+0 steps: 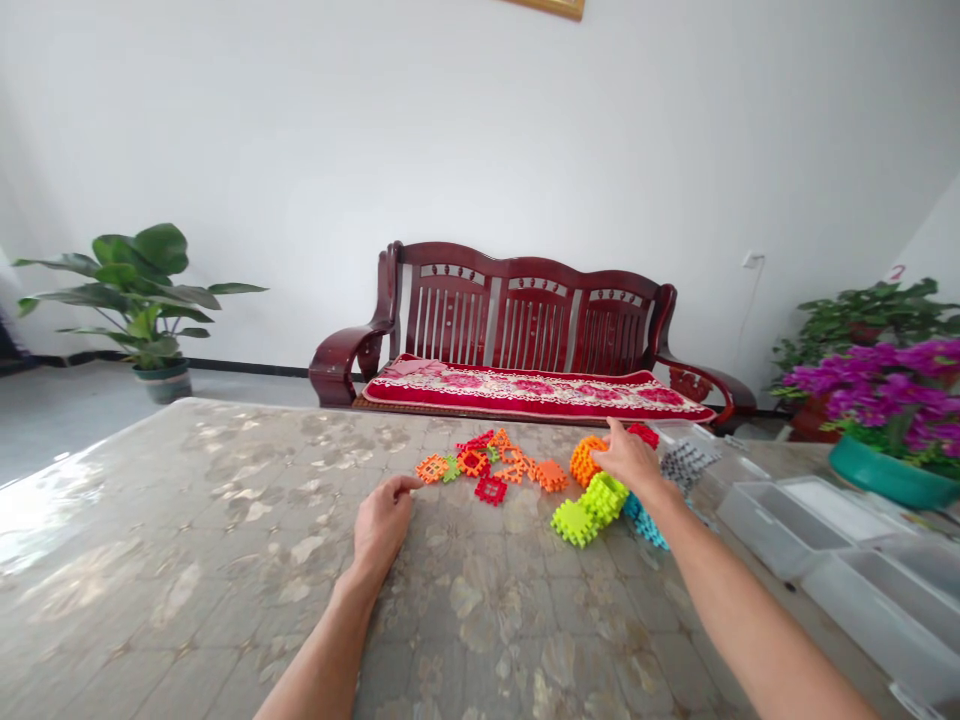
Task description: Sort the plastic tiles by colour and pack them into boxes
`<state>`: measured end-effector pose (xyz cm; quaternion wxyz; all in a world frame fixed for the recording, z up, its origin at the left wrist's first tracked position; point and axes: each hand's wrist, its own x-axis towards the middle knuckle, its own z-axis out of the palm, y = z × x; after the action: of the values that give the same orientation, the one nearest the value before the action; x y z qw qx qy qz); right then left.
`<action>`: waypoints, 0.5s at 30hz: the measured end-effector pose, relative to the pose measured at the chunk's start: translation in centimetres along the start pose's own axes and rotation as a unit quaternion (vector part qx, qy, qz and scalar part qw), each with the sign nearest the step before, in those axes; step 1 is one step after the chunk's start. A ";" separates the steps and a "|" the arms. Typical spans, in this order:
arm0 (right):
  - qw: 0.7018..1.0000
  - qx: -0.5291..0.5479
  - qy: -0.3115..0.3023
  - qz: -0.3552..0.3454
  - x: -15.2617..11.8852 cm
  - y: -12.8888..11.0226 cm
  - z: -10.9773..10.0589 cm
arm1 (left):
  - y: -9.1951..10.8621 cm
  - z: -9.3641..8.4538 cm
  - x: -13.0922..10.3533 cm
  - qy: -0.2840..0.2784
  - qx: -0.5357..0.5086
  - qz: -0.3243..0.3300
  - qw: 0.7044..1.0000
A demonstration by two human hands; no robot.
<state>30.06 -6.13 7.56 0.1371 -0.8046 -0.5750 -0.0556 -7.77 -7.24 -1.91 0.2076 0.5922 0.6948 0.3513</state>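
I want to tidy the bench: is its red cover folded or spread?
Spread: the red cover lies lengthwise along the bench, its floral pattern showing from end to end.

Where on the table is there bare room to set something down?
The table is bare across its left side, up to the left hand, and in the near middle, this side of the green pieces. It is crowded around the right hand, with orange and blue pieces, and farther right with translucent boxes.

Bright toothed pieces on table
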 end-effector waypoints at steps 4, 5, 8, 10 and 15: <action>0.998 0.011 0.045 -0.053 -0.8 -1.2 0.3 | 0.1 0.0 -0.1 0.001 0.005 0.006 1.000; 0.995 0.019 0.055 -0.077 -1.2 -1.9 0.6 | 0.1 0.0 -0.1 0.001 0.008 0.007 1.000; 0.987 0.036 0.037 -0.153 -2.5 -4.7 2.2 | 0.1 0.1 -0.1 -0.001 0.013 0.008 1.000; 0.981 0.030 0.005 -0.192 -3.0 -6.5 3.6 | 0.0 0.1 -0.1 -0.001 0.010 0.008 1.000; 0.972 0.010 -0.050 -0.229 -3.0 -9.5 6.1 | 0.0 0.1 -0.1 0.001 0.004 0.005 1.000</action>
<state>19.75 -4.25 2.43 0.1000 -0.6519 -0.7507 -0.0393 -7.64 -7.28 -1.99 0.2029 0.5961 0.6936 0.3500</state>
